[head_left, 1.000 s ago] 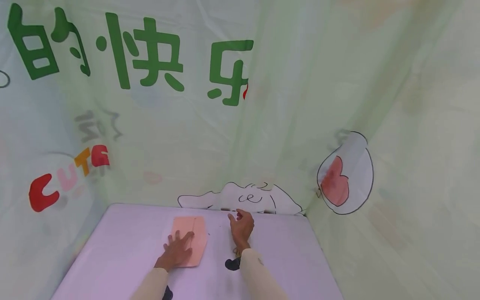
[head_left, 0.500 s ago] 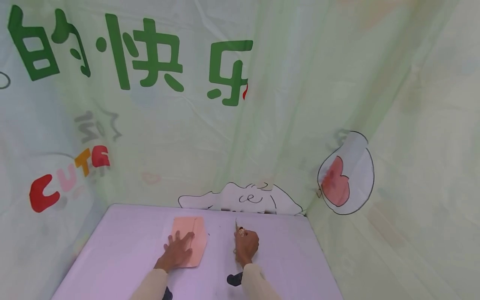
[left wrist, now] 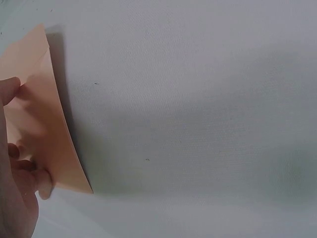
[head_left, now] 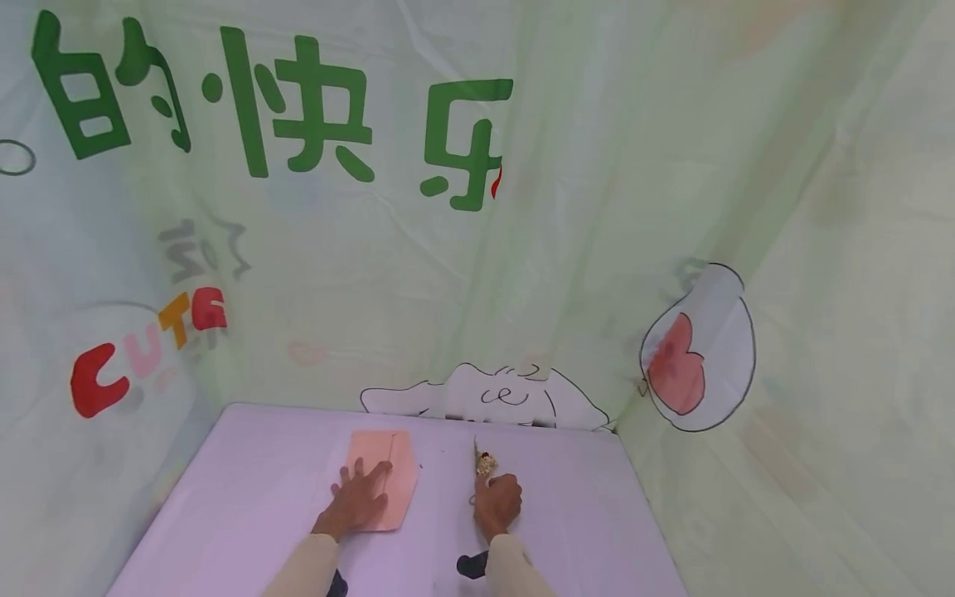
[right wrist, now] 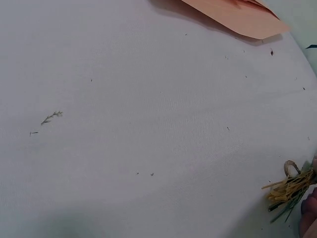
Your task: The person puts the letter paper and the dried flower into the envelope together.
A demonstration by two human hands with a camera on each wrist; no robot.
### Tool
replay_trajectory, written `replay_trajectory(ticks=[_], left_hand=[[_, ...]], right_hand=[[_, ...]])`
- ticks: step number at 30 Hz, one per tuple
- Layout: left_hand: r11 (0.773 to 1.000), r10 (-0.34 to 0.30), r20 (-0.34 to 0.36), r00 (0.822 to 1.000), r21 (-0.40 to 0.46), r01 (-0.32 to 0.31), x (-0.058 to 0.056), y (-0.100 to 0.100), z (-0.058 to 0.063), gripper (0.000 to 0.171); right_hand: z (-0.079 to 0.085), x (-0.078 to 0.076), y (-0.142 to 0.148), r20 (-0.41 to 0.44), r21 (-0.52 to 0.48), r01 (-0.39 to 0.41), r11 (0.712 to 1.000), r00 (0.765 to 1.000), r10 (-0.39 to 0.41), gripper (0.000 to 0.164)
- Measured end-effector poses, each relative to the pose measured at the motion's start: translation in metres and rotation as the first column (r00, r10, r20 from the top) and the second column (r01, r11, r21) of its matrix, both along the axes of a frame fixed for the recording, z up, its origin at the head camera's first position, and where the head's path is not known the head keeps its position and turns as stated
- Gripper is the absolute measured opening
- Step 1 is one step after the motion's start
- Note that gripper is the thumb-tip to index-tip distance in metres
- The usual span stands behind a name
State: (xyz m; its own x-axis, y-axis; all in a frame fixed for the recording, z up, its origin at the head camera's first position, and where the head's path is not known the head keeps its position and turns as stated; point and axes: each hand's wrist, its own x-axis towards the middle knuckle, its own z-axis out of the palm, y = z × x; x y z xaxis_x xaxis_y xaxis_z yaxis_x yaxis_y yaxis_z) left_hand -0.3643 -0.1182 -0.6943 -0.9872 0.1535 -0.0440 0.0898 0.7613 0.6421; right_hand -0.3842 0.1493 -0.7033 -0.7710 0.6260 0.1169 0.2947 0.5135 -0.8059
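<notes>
My left hand (head_left: 356, 499) rests with spread fingers on a folded sheet of pink paper (head_left: 403, 473), lying on the left of the table. In the left wrist view, the paper (left wrist: 44, 114) bows up a little along one edge, near the hand (left wrist: 20, 193). My right hand (head_left: 497, 506) grips a small bunch of dried flowers (head_left: 487, 464), and its pale flower heads with a dark red spot point away from me. Cut stems tied with a loop of twine (right wrist: 290, 191) stick out of the hand in the right wrist view; its fingers are mostly out of frame.
A pale purple table (head_left: 582, 514) lies under everything, with small plant crumbs (right wrist: 52, 117) scattered on it. Printed curtains (head_left: 336, 274) close off the back and both sides. A dark strap end (head_left: 472, 566) hangs by the right sleeve.
My right hand has drawn back toward me from the table's far side. Its fingers, apart before, now curl round the flower bunch's stems. The left hand stays on the paper.
</notes>
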Motion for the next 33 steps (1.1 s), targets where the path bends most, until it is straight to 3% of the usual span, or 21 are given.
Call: replay_trajectory(ticks=[8,18,20,23,27,33], left_hand=[[1.0,0.002,-0.018,1.0,-0.004,-0.002,-0.006,0.001,-0.013,0.054],[1.0,0.017,0.002,1.0,-0.002,-0.017,-0.009,-0.003,-0.013,0.055],[1.0,0.015,0.019,1.0,-0.009,-0.014,-0.005,-0.002,-0.002,0.054],[1.0,0.013,0.021,1.0,-0.012,-0.013,-0.001,-0.002,0.006,0.053],[1.0,0.001,0.0,1.0,-0.007,-0.001,0.0,-0.002,0.006,0.052],[1.0,-0.004,-0.01,1.0,0.008,0.004,-0.005,-0.001,-0.008,0.053]], right_hand=[[-0.01,-0.005,0.003,-0.005,0.032,-0.012,0.999,1.0,0.012,0.015],[-0.015,-0.009,0.001,0.017,0.001,-0.009,1.0,1.0,0.009,0.016],[-0.016,-0.01,0.001,0.01,-0.006,-0.011,1.0,1.0,0.011,0.016],[-0.012,-0.012,-0.001,-0.002,-0.002,-0.014,1.0,1.0,0.014,0.014],[-0.001,-0.015,-0.01,-0.025,0.023,-0.014,1.0,1.0,0.015,0.01],[0.013,-0.022,-0.036,-0.05,0.04,-0.054,0.998,0.997,0.056,0.009]])
